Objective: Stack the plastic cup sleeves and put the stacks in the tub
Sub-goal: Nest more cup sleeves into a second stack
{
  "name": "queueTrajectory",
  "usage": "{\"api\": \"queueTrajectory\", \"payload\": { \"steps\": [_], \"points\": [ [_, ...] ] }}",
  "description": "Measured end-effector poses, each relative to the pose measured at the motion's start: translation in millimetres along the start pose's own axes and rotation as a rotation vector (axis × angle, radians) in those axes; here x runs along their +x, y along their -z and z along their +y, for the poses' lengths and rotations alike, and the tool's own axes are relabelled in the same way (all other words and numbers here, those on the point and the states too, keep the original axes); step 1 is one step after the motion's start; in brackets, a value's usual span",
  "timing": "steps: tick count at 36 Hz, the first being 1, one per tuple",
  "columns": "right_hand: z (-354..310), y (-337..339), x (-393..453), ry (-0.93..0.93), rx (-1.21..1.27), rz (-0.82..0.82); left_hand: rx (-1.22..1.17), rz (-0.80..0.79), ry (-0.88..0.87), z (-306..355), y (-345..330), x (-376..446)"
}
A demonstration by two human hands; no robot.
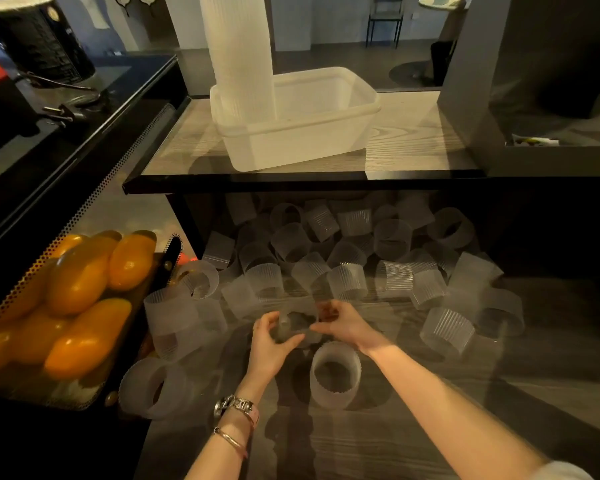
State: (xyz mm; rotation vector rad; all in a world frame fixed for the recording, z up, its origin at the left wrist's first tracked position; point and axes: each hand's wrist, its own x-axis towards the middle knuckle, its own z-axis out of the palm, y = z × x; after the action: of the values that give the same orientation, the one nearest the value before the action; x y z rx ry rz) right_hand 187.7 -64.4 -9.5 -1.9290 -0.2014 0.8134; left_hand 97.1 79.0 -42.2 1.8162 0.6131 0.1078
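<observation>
Both forearms reached in from the bottom edge, the left hand (269, 344) and right hand (342, 322) meeting over a clear sleeve (297, 325) held between them, fingers curled round its rim in a light grip on each side. Just below the hands a short stack (334, 379) stood upright on the wooden surface (430, 427). On the glass shelf (406, 140) above, one tall column (238, 53) already stood in the white tub (309, 133), much of which remained unfilled. Dozens of loose sleeves (354, 271) lay scattered across the surface beneath the shelf, suggesting most of the job was yet to be done. A tray of mangoes (80, 292) sat at left.
</observation>
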Motion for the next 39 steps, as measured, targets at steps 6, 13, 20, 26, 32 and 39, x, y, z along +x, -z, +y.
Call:
{"api": "queueTrajectory", "payload": {
  "steps": [6,13,20,26,32,39],
  "points": [
    [-7,16,-19,0.102,0.166,0.002,-0.149,-0.086,0.01,23,0,-12],
    [-15,24,-51,0.173,0.218,0.089,-0.206,-0.096,-0.054,47,3,-36],
    [-12,27,-82,0.233,0.261,0.162,-0.191,-0.118,-0.081,69,1,-62],
    [9,23,-102,0.268,0.275,0.14,-0.295,-0.152,-0.08,58,-5,-86],
    [30,20,-109,0.257,0.222,0.089,-0.201,-0.183,-0.116,34,-10,-99],
    [46,22,-112,0.205,0.212,0.064,-0.126,-0.168,-0.131,24,-19,-100]
  ]
}}
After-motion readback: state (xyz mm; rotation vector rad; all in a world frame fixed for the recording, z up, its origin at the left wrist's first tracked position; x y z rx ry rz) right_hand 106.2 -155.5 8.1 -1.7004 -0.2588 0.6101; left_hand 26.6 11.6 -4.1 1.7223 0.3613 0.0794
